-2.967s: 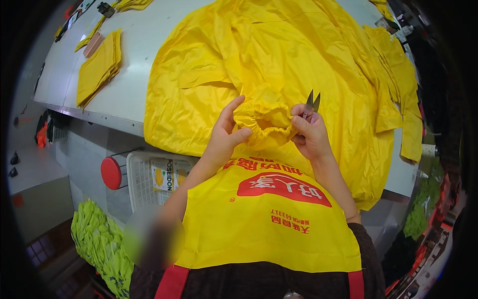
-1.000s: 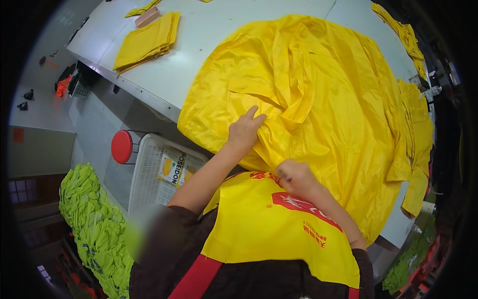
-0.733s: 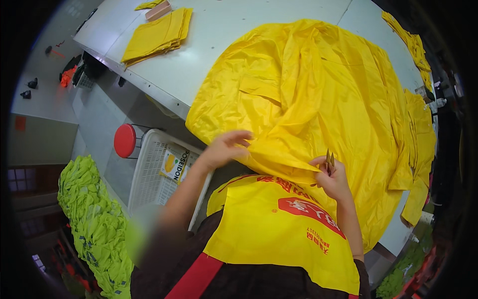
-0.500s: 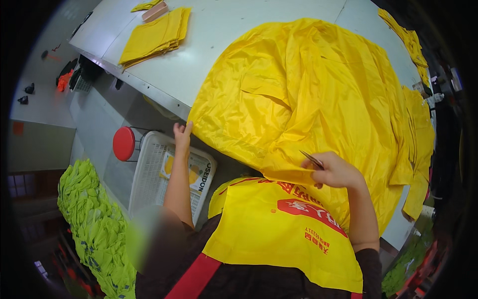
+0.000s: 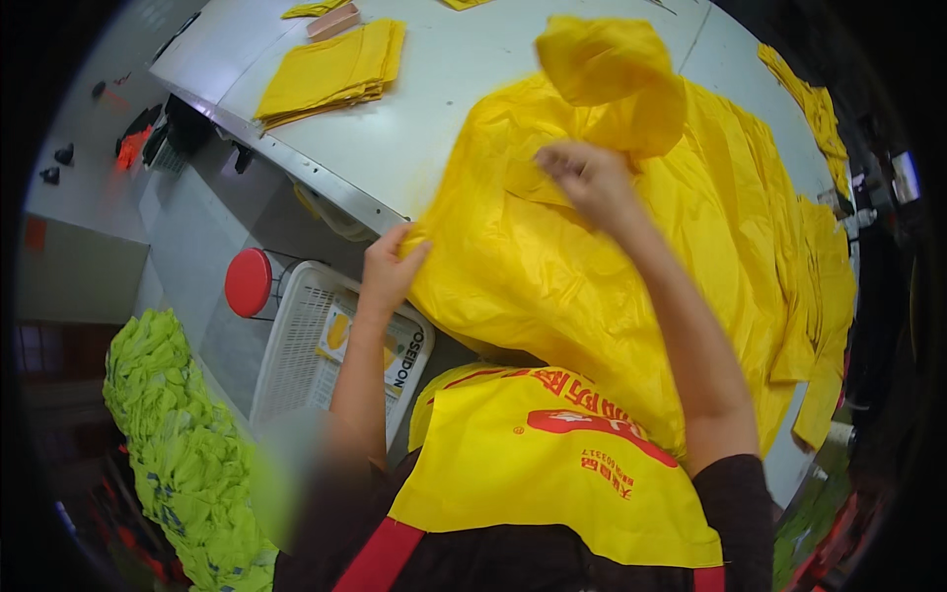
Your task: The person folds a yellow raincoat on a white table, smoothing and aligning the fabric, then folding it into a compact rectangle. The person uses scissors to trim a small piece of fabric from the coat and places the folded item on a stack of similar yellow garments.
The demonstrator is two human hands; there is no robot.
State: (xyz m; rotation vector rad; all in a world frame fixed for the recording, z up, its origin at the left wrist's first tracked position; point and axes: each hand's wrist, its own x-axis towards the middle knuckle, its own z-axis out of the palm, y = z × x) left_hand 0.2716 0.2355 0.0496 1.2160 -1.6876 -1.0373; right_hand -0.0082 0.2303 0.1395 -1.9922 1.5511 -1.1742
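A large yellow garment (image 5: 552, 286) of thin, shiny cloth lies spread over the table, its near edge hanging against me. My left hand (image 5: 392, 264) pinches its left edge at the table's rim, thumb on top. Over the middle of the cloth, my right hand (image 5: 589, 181) is curled closed and slightly blurred. What its fingers hold is hidden. Just beyond that hand, a loose flap of the garment (image 5: 612, 64) stands up off the table, smeared by motion.
A white table (image 5: 434, 79) bears a stack of folded yellow cloth (image 5: 330, 74) and a pink box (image 5: 333, 22). More yellow pieces (image 5: 829, 286) hang at the right. Left of me are a white basket (image 5: 286, 335), a red-topped stool (image 5: 248, 282) and a lime-green cloth heap (image 5: 178, 444).
My right hand, which showed a pointed metal tool near the close edge, has moved away over the garment. A flap has risen. My left hand has closed on the left edge, which shifted right.
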